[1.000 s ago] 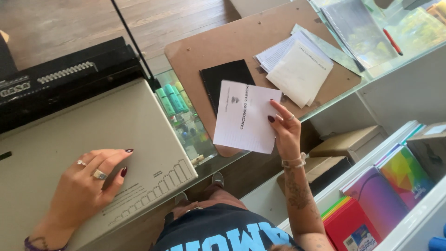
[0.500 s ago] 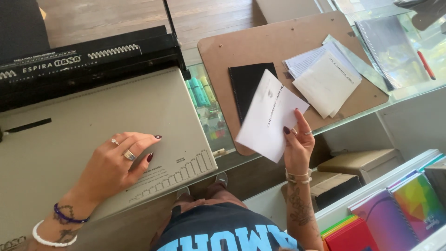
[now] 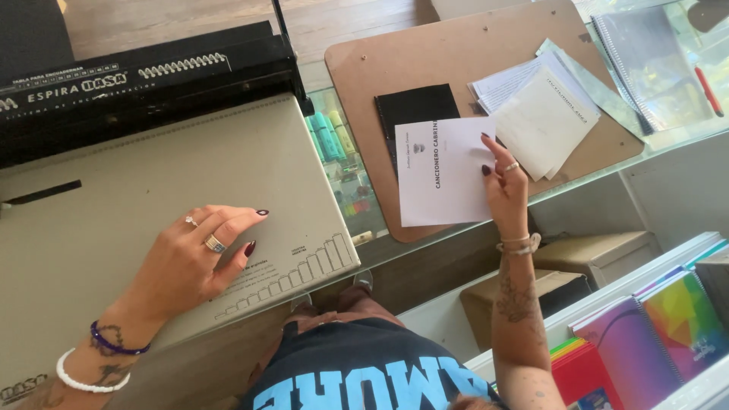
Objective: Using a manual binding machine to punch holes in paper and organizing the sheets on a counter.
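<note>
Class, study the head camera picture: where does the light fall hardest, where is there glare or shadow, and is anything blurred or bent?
Head view: daylight falls hardest top right, with glare on the glass counter; the left hand casts a soft shadow on the grey binding machine; the white sheet in the right hand is sharp; straight edges bow slightly near the frame edges; no marked motion blur.

Left hand (image 3: 199, 254) rests flat on the grey binding machine (image 3: 152, 220); right hand (image 3: 505, 186) pinches a white printed sheet (image 3: 440, 182) over the brown board (image 3: 456, 83) on the glass surface (image 3: 342, 163).
</note>
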